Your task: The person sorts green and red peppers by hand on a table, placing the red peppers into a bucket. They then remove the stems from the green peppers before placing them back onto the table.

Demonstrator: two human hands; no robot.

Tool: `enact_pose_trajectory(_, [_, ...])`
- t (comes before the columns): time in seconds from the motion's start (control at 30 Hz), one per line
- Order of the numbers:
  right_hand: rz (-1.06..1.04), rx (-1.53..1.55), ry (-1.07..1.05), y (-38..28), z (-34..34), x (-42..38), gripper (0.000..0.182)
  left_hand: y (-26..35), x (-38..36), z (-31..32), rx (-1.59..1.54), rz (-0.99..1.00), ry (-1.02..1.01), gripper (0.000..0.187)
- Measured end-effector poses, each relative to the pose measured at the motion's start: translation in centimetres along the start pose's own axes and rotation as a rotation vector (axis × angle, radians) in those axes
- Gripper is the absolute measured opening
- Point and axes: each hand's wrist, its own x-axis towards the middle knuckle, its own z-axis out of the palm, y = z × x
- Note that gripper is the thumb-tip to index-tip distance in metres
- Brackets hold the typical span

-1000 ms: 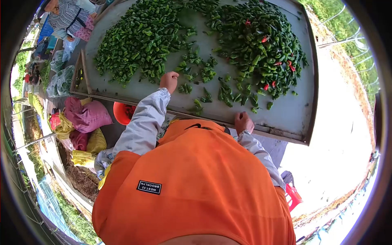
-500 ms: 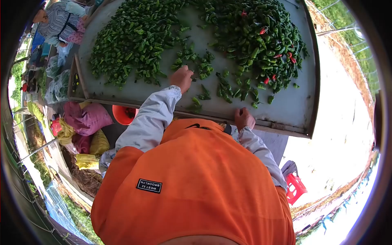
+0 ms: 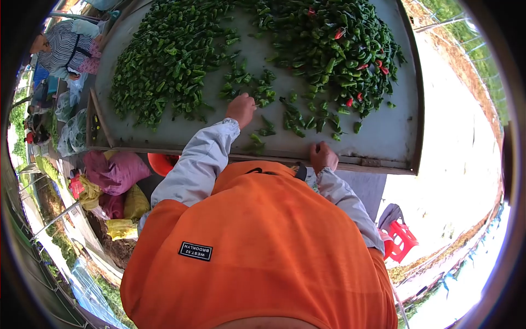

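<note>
Altogether, two hands, two pepper heaps.

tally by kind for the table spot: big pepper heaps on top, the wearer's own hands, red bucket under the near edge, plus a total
Big pepper heaps: 2 (left heap, right heap)
Wearer's hands: 2 (left hand, right hand)
Red bucket: 1
Total: 5

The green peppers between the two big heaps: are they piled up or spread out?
Spread out: those green peppers lie in loose clumps, with flat grey tabletop showing between them.
</note>
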Motion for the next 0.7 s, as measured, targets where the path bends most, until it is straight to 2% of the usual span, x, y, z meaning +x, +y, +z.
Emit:
enact_pose_trajectory(0.1, [0.006,-0.004,-0.004,0.1,0.2,0.0,0.026,-1.3,-1.1,0.1,-0.263,-0.021,0.127,0.012])
enact_pose_trajectory(0.2, [0.015,-0.021,-0.01,-0.1,-0.1,0.1,0.027,-0.5,-2.8,-2.7,-1.054,-0.644,-0.168,0.01])
enact_pose_trajectory(0.3, [0.002,-0.022,-0.016,-0.2,-0.2,0.1,0.028,-0.6,-4.1,-2.8,-1.397,-0.76,-0.054,0.011])
enact_pose_trajectory(0.4, [-0.005,-0.028,-0.016,-0.2,-0.3,0.1,0.029,-1.5,-4.4,-2.5,-1.398,-0.792,-0.009,0.008])
enact_pose_trajectory(0.5, [-0.007,-0.041,-0.021,-0.1,0.1,0.2,0.029,-2.4,-4.1,-2.2,-1.49,-0.764,0.02,0.012])
enact_pose_trajectory(0.7, [-0.034,-0.035,-0.014,0.4,0.5,0.0,0.029,-4.0,-4.5,-2.3,-1.424,-0.834,0.131,0.019])
